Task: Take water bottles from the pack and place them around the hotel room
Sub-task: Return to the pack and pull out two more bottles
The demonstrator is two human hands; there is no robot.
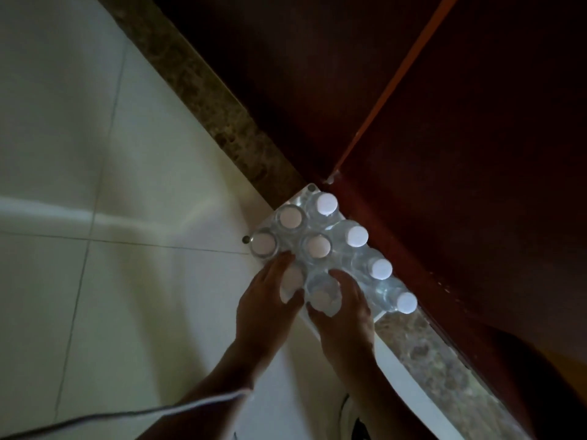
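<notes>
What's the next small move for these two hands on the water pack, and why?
Probably lift both bottles straight up out of the pack. The left hand already grips one capped bottle and the right hand grips the bottle beside it, at the pack's near end. The other bottles stand close around them, so pulling sideways would likely snag.

Floor [95, 154]: pale tiles, smooth, glossy, with thin dark grout lines. Threshold strip [203, 90]: speckled brown stone, polished. Door [476, 154]: dark red-brown wood, matt, with a brighter orange edge. Pack [320, 249]: bottles of clear, shiny plastic under glossy transparent film; caps [327, 203] were white, matt plastic.
</notes>
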